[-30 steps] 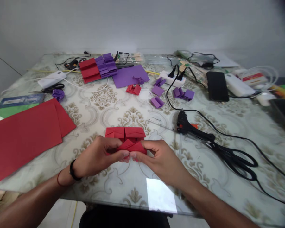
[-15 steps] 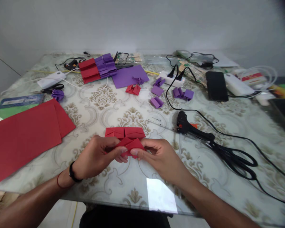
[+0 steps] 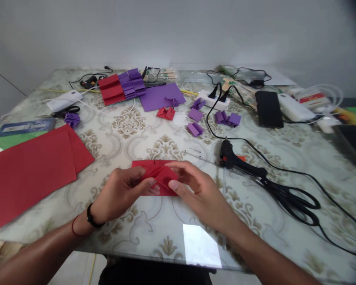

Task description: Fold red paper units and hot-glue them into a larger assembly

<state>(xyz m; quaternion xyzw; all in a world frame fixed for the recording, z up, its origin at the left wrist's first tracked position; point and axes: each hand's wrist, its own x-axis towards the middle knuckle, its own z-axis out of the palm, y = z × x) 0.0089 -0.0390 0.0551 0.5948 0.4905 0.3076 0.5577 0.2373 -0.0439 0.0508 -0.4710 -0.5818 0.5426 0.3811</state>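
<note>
My left hand [image 3: 123, 192] and my right hand [image 3: 192, 190] meet over a folded red paper piece [image 3: 160, 180] near the table's front edge. Both pinch it, the left from its left side, the right from its right side with fingers curled over the top. Just behind it lie folded red paper pieces [image 3: 144, 163] flat on the table, partly hidden by my fingers. A black band sits on my left wrist.
Large red paper sheets [image 3: 29, 166] lie at the left. A black glue gun [image 3: 235, 160] and black scissors [image 3: 296, 200] with a trailing cord are at the right. Further back are purple folded pieces [image 3: 195, 127], a purple sheet [image 3: 161, 95], stacked red and purple folds [image 3: 121, 85], a power strip [image 3: 213, 99] and a phone [image 3: 268, 109].
Both hands have moved slightly away from me with the red piece, now covering more of the flat red pieces behind. My right fingers have shifted over the top of the fold.
</note>
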